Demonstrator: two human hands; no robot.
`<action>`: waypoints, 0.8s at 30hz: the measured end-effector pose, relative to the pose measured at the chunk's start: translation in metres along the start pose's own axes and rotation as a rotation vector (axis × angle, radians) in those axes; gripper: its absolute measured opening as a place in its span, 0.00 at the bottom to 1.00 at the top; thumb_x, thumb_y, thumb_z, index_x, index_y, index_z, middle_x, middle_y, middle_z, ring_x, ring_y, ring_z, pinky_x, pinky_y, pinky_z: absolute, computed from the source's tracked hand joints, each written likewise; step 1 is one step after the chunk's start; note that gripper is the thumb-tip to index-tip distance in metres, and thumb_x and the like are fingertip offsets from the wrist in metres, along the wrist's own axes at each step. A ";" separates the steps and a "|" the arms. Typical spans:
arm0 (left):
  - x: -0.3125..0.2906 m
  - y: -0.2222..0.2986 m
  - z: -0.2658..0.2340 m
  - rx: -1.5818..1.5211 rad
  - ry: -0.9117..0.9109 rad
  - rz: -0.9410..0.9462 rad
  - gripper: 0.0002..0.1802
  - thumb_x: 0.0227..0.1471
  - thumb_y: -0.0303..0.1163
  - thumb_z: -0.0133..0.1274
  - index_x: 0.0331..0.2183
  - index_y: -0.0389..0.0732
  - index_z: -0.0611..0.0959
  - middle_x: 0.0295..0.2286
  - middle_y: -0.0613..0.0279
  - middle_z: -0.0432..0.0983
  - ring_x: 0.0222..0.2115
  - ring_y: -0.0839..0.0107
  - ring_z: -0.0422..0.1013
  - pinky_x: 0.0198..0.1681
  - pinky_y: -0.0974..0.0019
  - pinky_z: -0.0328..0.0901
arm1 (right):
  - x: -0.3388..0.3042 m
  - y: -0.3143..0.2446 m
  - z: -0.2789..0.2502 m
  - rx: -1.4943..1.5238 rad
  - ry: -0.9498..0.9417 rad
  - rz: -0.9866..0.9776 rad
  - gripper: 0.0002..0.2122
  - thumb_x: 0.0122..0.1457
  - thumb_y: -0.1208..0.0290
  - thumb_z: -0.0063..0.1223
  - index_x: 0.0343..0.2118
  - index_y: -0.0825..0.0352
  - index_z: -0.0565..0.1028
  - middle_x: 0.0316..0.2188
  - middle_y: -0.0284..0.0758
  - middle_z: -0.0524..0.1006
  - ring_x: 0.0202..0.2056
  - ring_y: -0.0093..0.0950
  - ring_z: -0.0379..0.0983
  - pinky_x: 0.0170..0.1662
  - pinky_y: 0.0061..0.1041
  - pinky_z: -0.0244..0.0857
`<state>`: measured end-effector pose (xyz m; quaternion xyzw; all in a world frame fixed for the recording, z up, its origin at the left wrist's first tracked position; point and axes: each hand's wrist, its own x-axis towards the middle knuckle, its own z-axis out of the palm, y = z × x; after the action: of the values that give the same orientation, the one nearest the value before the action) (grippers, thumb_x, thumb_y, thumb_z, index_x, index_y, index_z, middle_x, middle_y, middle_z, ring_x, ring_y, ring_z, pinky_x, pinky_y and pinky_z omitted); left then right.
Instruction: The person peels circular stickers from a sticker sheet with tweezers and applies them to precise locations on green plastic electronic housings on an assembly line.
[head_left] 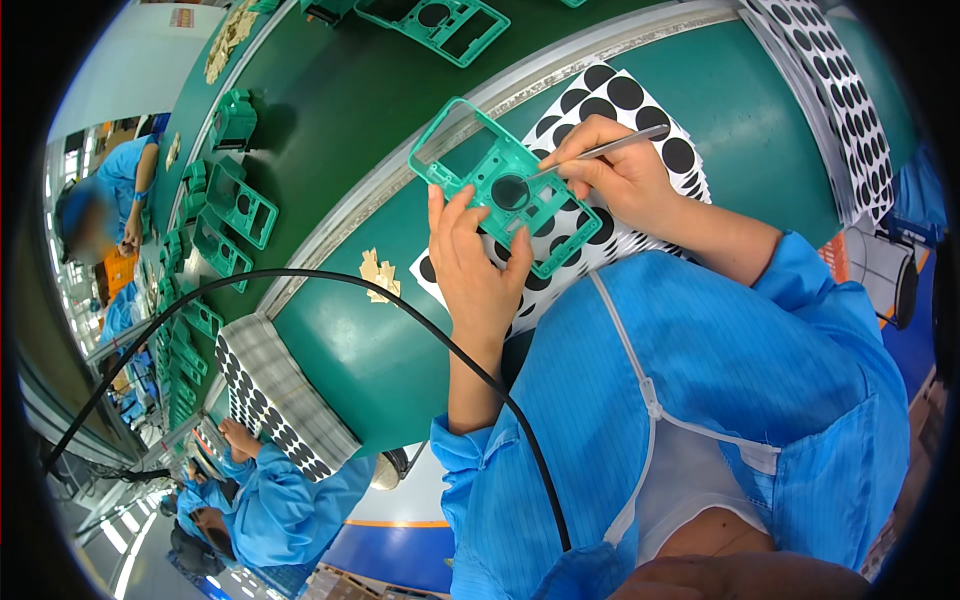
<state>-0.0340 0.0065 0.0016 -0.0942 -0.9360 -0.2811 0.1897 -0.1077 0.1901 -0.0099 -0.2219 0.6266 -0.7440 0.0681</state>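
Observation:
A green plastic housing point(548, 228) with a large open frame at one end is held tilted over the bench in front of me. My left hand point(474, 262) grips its near left edge, fingers spread over the plastic and thumb along the side. Metal tweezers point(622, 144) are pinched in my right hand point(622, 178), their tip at the edge of a black disc point(510, 193) in the housing's round recess. Whether the tip touches the disc I cannot tell. Beneath the housing lie white sheets of round black stickers point(680, 155), partly covered by it and my hands.
Beyond a metal rail point(600, 52), a dark green conveyor belt point(340, 110) carries several more green housings point(240, 205). Beige scraps point(379, 275) lie on the bench left of my hand. More sticker sheets point(830, 90) hang at right. Co-workers in blue point(285, 510) sit at left.

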 end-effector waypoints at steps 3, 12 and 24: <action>0.001 0.000 -0.001 0.002 -0.003 0.002 0.23 0.35 0.27 0.60 0.37 0.35 0.70 0.44 0.52 0.65 0.53 0.44 0.55 0.48 0.55 0.56 | 0.001 0.001 0.002 0.024 0.027 0.017 0.02 0.55 0.79 0.47 0.28 0.70 0.72 0.23 0.32 0.71 0.19 0.15 0.67 0.21 0.13 0.61; 0.003 0.007 -0.007 0.031 -0.030 0.004 0.18 0.36 0.27 0.60 0.34 0.39 0.76 0.44 0.53 0.64 0.53 0.44 0.54 0.49 0.52 0.58 | 0.000 -0.007 -0.001 -0.013 -0.051 0.060 0.04 0.55 0.83 0.44 0.33 0.71 0.71 0.29 0.35 0.72 0.22 0.16 0.65 0.25 0.13 0.61; 0.002 0.004 -0.004 0.042 -0.080 0.008 0.13 0.38 0.28 0.58 0.32 0.44 0.80 0.45 0.53 0.63 0.53 0.43 0.52 0.52 0.49 0.54 | -0.002 0.000 0.002 0.013 0.019 0.046 0.03 0.54 0.81 0.45 0.28 0.70 0.72 0.24 0.32 0.71 0.18 0.17 0.67 0.20 0.15 0.59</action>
<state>-0.0331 0.0079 0.0074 -0.1051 -0.9482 -0.2566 0.1551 -0.1056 0.1893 -0.0099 -0.1999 0.6275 -0.7482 0.0804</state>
